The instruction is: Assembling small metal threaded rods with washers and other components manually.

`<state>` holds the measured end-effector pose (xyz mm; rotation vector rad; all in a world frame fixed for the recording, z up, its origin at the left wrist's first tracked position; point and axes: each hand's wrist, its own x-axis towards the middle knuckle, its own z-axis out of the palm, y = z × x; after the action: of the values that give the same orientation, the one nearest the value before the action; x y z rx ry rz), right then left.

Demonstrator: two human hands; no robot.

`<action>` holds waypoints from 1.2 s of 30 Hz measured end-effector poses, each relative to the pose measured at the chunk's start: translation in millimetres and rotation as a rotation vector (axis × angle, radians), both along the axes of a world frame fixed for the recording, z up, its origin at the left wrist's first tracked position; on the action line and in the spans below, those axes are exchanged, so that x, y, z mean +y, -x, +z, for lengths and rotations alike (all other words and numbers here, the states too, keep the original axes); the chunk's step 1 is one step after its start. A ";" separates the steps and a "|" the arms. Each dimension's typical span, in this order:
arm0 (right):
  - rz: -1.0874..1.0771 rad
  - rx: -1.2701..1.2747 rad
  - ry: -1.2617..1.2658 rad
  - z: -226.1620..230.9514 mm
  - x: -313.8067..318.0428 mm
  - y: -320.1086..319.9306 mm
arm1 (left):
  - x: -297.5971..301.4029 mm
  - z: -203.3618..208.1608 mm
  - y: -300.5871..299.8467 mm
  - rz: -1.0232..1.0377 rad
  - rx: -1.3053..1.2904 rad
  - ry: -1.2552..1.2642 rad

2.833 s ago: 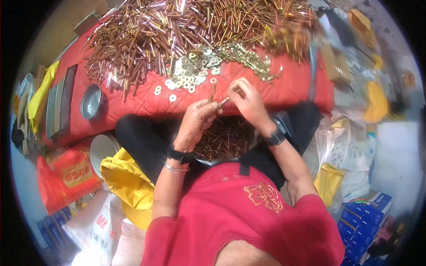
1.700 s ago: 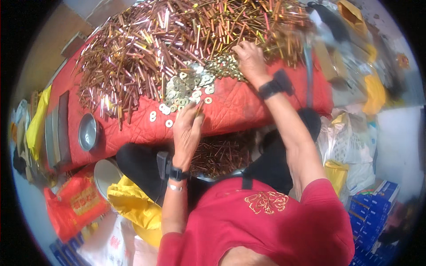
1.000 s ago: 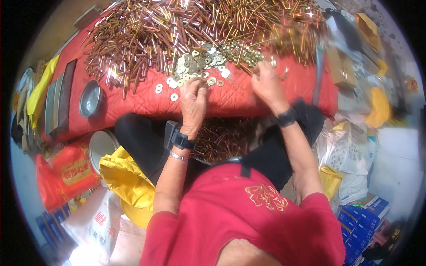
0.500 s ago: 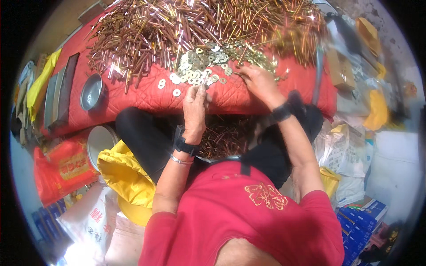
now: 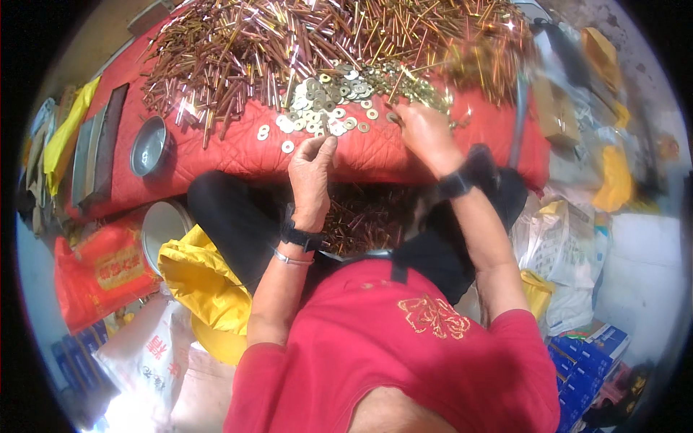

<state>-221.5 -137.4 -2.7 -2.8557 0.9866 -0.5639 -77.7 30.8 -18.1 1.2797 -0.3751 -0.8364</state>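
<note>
Head view. The left hand (image 5: pixel 310 175) is raised just above the near edge of the tabletop (image 5: pixel 216 167), which carries a red quilted cover. Its thumb and forefinger point away from the body, with their tips close together; whether they pinch a small piece cannot be told. The right hand (image 5: pixel 427 136) is farther right and slightly farther out, over the red cover, with its fingers bent inward to the left. A dark ring-like piece (image 5: pixel 392 117) shows at its fingertips; the closeness of the grip cannot be determined.

Pale flat washers (image 5: pixel 315 101) lie in an overlapping heap beyond the left hand, with several loose ones along its near side. Small brass-coloured pieces (image 5: pixel 413 88) form a band to the right of this heap, just beyond the right hand. A large pile of copper-coloured rods (image 5: pixel 245 61) covers the far part of the tabletop, lying in all directions. More rods (image 5: pixel 361 222) are gathered below the near edge, between the person's legs.

A grey bowl (image 5: pixel 149 146) is on the left part of the red cover, well apart from the washers. Dark flat strips (image 5: pixel 101 151) lie farther left. A red bag (image 5: pixel 108 270) and a yellow bag (image 5: pixel 206 285) are at near left. Blue boxes (image 5: pixel 588 364) are stacked at near right.
</note>
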 end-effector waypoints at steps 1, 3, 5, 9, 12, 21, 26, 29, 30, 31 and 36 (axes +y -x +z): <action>0.006 0.019 0.005 0.4 -1.4 -0.9 | -1.4 -2.9 0.1 0.004 0.007 0.021; -0.002 0.098 0.020 7.3 -1.9 -5.4 | -4.7 -8.3 1.7 -0.001 0.051 0.065; 0.007 0.293 0.019 22.7 -9.9 -20.1 | -7.0 -10.3 5.0 -0.018 0.120 0.109; 0.092 0.582 -0.066 40.5 -37.6 -49.9 | -9.8 -3.1 10.9 -0.102 0.250 0.119; 0.214 0.562 -0.063 32.3 -42.4 -38.7 | -7.9 -2.5 8.2 -0.100 0.301 0.147; 0.179 -0.373 -0.668 26.0 26.5 24.2 | -11.6 -10.6 4.0 -0.056 0.450 0.142; 0.111 -0.472 -0.821 25.2 55.0 19.1 | -14.5 -10.2 9.1 -0.117 0.442 0.172; 0.105 -0.434 -0.858 19.6 54.6 21.4 | -14.8 -2.8 12.5 -0.125 0.399 0.165; 0.099 -0.402 -0.904 19.2 54.7 21.4 | -14.5 -1.6 14.4 -0.120 0.415 0.170; 0.103 -0.446 -0.788 18.7 56.2 20.3 | -14.8 -0.6 17.8 -0.116 0.431 0.175; -0.005 -0.838 -0.331 12.5 69.6 -10.8 | -14.1 3.1 46.3 -0.263 0.466 0.121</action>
<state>-210.8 -67.8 9.8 -1.9963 0.8102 -1.2948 -124.0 16.6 -15.0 0.8977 -0.2159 -1.2822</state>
